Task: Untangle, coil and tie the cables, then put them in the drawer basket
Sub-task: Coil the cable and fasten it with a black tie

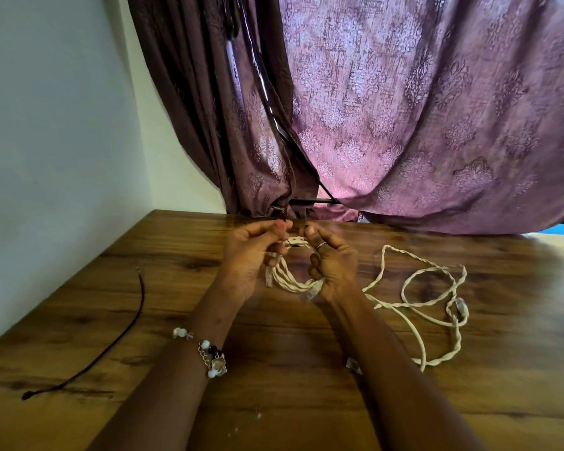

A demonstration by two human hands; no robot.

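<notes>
Hands (290, 255) grip coiled cable (293, 278) above table (274, 385).

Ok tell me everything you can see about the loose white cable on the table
The loose white cable is cream, a twisted pair by its look. It sprawls in uncoiled loops on the wooden table, right of the right hand. A clear plug shows among its loops. Its near end runs under the right forearm. No tie is on it.

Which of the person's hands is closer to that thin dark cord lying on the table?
The left hand. The dark cord lies out to its left on the wooden table, apart from it. The right hand is farther, on the other side of the white cable bundle.
</notes>
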